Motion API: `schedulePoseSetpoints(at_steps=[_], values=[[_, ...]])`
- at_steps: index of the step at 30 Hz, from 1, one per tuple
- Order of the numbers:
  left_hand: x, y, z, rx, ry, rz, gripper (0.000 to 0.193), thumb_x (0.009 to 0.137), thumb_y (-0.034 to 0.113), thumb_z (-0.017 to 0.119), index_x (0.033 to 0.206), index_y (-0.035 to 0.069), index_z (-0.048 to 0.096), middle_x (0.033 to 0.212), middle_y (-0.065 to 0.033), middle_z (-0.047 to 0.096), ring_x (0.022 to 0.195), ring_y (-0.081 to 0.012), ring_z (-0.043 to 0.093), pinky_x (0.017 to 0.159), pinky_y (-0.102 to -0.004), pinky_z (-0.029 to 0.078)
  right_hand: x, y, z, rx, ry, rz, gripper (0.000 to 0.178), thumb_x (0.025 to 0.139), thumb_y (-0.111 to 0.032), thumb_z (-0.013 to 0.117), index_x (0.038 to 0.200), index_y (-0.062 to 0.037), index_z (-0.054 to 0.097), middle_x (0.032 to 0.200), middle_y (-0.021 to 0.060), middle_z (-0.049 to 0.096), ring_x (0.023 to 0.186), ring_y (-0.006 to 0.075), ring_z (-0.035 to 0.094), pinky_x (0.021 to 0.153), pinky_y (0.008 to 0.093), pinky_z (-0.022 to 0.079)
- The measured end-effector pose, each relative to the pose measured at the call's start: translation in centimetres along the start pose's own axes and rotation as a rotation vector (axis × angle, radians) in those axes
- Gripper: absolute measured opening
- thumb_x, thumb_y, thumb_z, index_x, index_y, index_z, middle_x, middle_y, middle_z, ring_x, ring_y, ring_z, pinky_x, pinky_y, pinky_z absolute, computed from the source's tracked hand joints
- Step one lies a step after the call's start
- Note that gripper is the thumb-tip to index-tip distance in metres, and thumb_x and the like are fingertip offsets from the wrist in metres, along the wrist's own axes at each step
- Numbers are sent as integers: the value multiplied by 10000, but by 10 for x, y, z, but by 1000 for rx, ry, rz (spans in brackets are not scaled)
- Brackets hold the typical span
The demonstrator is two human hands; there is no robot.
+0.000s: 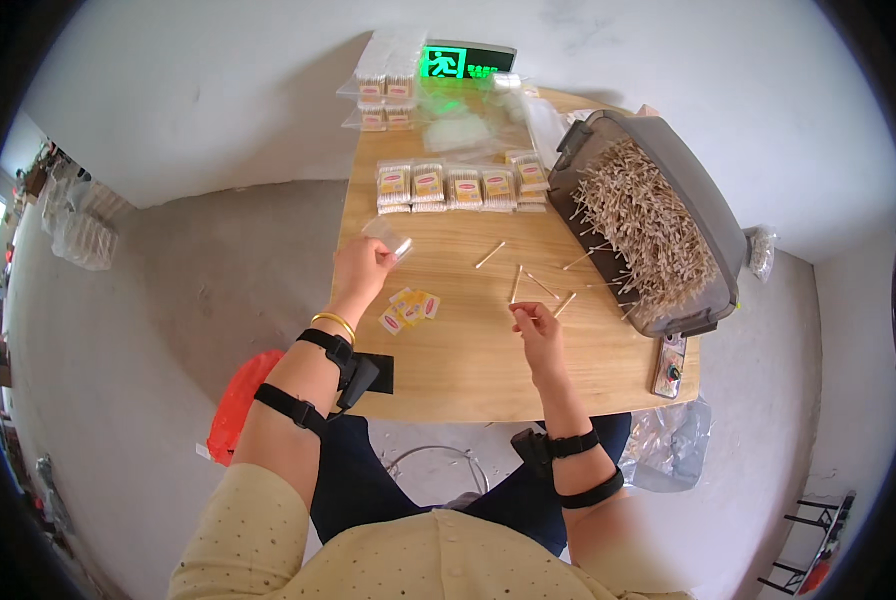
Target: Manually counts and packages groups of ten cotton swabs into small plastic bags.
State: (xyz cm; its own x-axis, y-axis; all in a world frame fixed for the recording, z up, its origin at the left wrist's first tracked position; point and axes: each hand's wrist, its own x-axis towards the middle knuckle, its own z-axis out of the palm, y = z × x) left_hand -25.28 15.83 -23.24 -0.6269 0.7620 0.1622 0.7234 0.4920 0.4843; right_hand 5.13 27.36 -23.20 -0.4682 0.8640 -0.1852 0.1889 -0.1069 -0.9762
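The left hand point(361, 268) pinches a clear bag point(388, 238) over the table point(448, 365); the right hand point(535, 325) bunches its fingers at loose swabs point(517, 284), hold unclear. A tilted grey tub point(703, 195) and clear packets point(428, 183) contain swabs.

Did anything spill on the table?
Maybe a little: a few cotton swabs lie loose on the wooden table, outside the grey bin where most are heaped. They look odd scattered there.

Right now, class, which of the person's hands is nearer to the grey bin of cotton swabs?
Right. The right hand is left of the grey bin's near end, not touching it; the left hand is farther off, near the left edge of the table.
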Motion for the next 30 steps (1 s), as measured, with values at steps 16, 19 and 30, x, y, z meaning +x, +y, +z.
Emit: schedulePoseSetpoints(at_steps=[16, 19, 30], values=[[-137, 85, -69, -635, 100, 20, 133, 913, 107, 761, 953, -18, 734, 1027, -87, 718, 931, -154, 659, 855, -299, 510, -59, -84, 78, 95, -346, -216, 170, 971, -146, 717, 1003, 21, 714, 832, 50, 717, 750, 96, 635, 681, 254, 501], [-156, 95, -87, -458, 131, 115, 154, 915, 119, 760, 948, -27, 728, 1009, -102, 721, 919, -165, 669, 839, -300, 514, -76, -83, 70, 1, -349, -259, 159, 957, -135, 730, 979, 21, 706, 813, 50, 711, 729, 97, 633, 667, 260, 504], [-197, 119, -118, -699, -229, -75, 271, 1005, 231, 695, 992, -37, 729, 896, -66, 741, 841, -97, 673, 748, -260, 517, -129, -105, 44, -183, -415, -291, 171, 926, -138, 763, 934, 19, 696, 767, 53, 695, 681, 96, 611, 627, 286, 507]])
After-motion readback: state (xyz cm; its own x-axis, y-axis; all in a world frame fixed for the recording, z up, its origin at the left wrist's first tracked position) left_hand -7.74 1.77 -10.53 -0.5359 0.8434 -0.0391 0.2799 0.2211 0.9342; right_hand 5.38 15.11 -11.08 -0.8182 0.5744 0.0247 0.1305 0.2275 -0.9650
